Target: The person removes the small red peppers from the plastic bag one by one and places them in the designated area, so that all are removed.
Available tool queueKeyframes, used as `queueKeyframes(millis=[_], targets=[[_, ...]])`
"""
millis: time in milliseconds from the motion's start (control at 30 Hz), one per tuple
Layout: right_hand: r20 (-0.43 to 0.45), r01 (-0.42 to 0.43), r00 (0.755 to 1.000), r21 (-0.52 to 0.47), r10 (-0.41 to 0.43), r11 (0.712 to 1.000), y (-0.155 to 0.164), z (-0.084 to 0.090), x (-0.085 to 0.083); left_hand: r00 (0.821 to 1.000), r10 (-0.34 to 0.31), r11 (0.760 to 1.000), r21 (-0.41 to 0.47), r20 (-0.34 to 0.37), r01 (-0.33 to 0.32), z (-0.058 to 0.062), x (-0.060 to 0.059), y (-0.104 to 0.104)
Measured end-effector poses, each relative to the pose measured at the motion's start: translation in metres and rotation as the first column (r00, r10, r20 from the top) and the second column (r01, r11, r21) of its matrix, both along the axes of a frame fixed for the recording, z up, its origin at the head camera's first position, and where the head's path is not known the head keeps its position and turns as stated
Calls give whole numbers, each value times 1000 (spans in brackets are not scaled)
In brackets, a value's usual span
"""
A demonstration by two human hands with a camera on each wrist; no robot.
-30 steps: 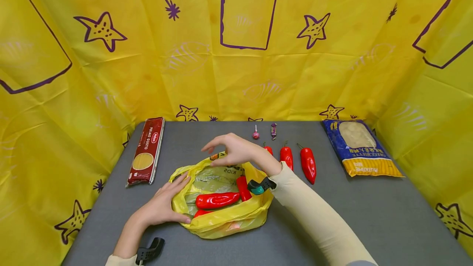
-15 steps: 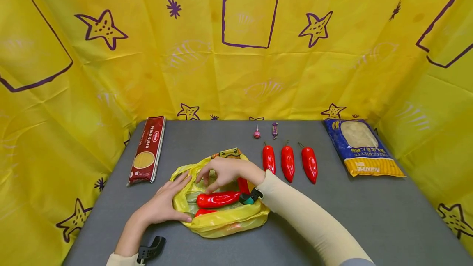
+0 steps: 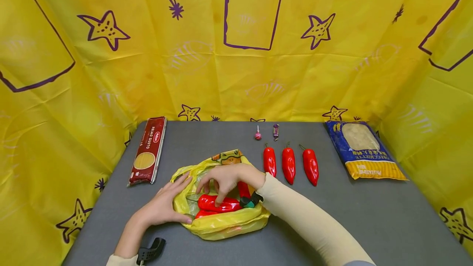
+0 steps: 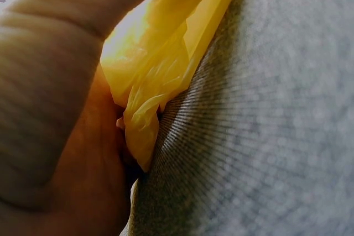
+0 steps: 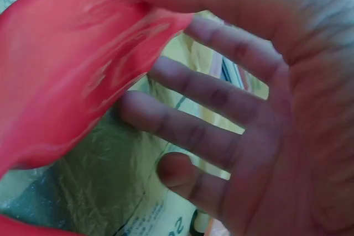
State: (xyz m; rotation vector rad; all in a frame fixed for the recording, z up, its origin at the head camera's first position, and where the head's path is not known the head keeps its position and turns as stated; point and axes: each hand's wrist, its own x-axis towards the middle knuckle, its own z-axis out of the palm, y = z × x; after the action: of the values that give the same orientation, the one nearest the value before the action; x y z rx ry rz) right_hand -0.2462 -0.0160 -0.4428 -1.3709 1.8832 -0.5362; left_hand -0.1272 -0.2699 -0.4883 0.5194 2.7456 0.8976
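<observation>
Yellow bag is pressed flat to the grey table by the spread left hand. A red pepper inside is touched by the right hand, fingers spread.

A grey table stood inside walls of yellow cloth printed with purple stars and rectangles. A dark red spaghetti packet lay near the far left edge, and a blue and yellow pasta bag lay at the far right. Between them, three red peppers lay side by side, with a small lollipop and a wrapped candy just behind them.
</observation>
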Motion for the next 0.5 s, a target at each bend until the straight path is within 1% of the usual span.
queueKeyframes(millis=[167,400,500], targets=[[20,-12,1000,13,12,1000,0,2,2,1000,3,1000,0,-1,-3,1,1,0],[-37,-34,999,0,34,999,1,4,5,999,-4,1000,0,-31,4,0,1,0],[-41,-26,999,9,26,1000,1,5,7,1000,0,1000,4,-23,0,-1,1,0]])
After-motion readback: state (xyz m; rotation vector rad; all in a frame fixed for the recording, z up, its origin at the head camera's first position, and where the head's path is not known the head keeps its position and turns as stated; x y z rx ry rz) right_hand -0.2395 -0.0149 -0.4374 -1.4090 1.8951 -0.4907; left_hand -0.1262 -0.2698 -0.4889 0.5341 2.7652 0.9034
